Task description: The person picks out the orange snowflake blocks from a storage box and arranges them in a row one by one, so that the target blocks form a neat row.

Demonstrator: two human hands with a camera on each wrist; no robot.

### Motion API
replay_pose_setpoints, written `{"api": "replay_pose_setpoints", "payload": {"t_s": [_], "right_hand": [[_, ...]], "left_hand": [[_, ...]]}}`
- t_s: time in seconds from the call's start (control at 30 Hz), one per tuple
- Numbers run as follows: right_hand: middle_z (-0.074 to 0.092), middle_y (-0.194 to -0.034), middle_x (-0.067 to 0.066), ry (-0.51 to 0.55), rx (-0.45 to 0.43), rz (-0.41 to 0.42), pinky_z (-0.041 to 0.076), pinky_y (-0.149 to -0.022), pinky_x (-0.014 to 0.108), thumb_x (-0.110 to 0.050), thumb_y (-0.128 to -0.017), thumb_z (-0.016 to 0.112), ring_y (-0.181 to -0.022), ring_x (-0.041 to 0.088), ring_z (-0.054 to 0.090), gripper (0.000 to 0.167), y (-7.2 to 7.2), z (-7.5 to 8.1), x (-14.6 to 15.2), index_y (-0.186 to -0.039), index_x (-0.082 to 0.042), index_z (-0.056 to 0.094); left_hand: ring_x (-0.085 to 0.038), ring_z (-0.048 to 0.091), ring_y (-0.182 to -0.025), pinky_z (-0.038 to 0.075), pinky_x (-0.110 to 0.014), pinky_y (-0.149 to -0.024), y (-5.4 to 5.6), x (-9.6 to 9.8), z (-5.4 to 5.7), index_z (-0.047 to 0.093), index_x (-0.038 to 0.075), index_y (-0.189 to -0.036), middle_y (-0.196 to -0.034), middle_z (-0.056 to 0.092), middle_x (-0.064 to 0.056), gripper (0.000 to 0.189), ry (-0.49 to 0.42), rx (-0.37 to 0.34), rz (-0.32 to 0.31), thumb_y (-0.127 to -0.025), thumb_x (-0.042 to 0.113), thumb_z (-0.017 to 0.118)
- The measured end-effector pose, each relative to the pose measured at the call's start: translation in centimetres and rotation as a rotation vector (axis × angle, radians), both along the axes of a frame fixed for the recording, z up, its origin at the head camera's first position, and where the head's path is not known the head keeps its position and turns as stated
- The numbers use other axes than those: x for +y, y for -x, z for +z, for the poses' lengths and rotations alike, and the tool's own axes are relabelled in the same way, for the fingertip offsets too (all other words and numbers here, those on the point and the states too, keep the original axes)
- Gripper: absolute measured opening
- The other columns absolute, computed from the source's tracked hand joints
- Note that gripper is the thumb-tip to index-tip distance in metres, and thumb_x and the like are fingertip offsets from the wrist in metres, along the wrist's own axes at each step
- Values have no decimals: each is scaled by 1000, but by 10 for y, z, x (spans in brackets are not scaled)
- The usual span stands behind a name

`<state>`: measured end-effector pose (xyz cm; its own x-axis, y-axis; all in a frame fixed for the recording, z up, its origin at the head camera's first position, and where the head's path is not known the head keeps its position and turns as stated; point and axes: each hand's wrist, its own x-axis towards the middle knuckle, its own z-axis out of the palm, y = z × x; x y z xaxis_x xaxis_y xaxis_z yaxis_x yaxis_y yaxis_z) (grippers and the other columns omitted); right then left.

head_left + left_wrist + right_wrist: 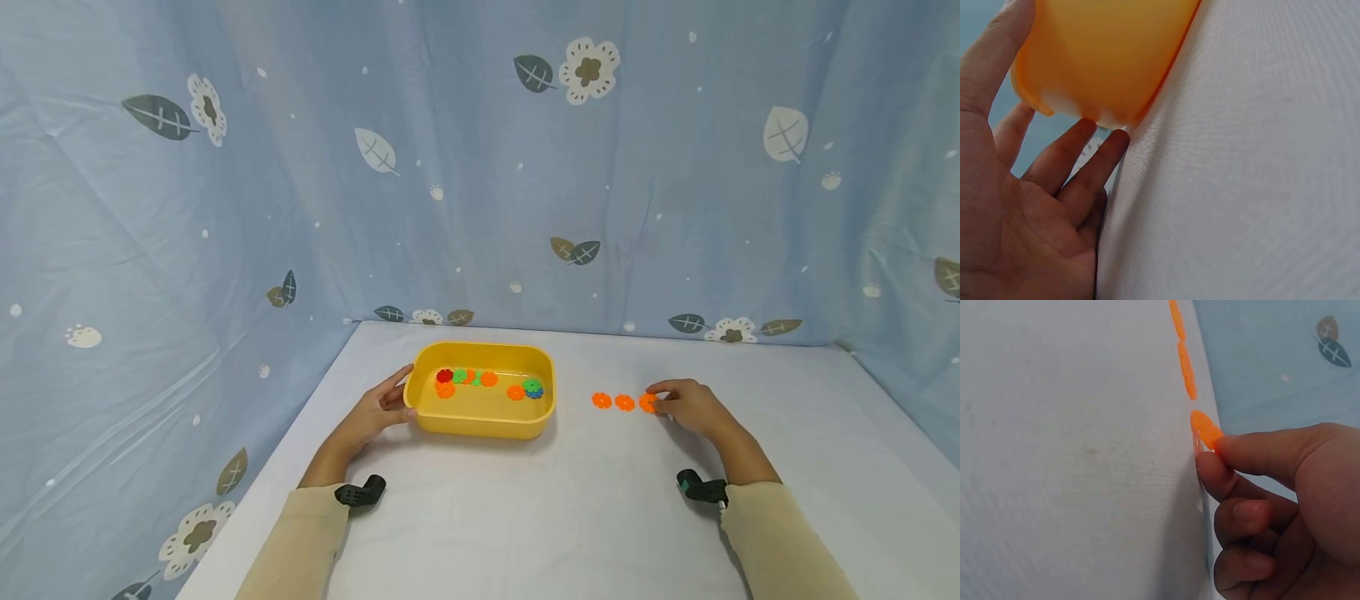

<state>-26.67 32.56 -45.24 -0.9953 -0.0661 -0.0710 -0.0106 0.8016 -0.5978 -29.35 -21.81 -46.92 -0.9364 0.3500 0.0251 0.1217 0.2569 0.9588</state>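
Note:
A yellow plastic bin stands on the white table. My left hand grips its left end, thumb near the front corner and index finger near the back one. In the left wrist view, the fingertips are right at the bin's end wall. My right hand pinches an orange notched disc between thumb and index finger, its far edge tilted down near the table. Two more orange notched discs lie in a row to its left.
Inside the bin are several loose notched discs, among them a red disc, a green disc and an orange disc. A blue patterned curtain hangs behind the table and along its sides.

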Motion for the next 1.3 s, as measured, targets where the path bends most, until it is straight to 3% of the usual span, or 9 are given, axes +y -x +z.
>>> {"api": "replay_pose_setpoints", "payload": {"t_s": [0.4, 0.63, 1.0, 1.3], "right_hand": [[63, -93, 11, -31, -14, 16, 46, -63, 35, -12, -92, 60, -78, 23, 54, 33, 1, 2, -2, -121, 1, 64], [64, -91, 10, -40, -39, 1, 47, -66, 36, -13, -93, 60, -78, 23, 55, 32, 2, 3, -3, -121, 1, 64], [63, -87, 8, -48, -54, 29, 48, -65, 36, -11, -91, 59, -76, 23, 55, 32, 4, 5, -2, -120, 1, 63], [62, -101, 16, -8, -33, 36, 51, -70, 39, -18, -94, 61, -83, 27, 57, 35, 13, 16, -12, -124, -1, 63]], "left_hand": [[-28, 47, -131, 33, -49, -108, 1, -1, -1, 31, 32, -153, -147, 45, -10, 83, 13, 24, -2, -85, 20, 77], [-36, 43, -132, 31, -52, -108, -17, 8, 29, 25, 18, -156, -149, 39, -19, 83, 33, -8, -20, -88, 12, 72], [-36, 43, -132, 32, -52, -108, -18, 8, 30, 25, 18, -156, -149, 39, -19, 82, 35, -8, -6, -88, 11, 72], [-37, 43, -132, 33, -51, -107, -19, 10, 31, 24, 15, -156, -148, 39, -20, 81, 38, -15, -5, -89, 9, 71]]}}
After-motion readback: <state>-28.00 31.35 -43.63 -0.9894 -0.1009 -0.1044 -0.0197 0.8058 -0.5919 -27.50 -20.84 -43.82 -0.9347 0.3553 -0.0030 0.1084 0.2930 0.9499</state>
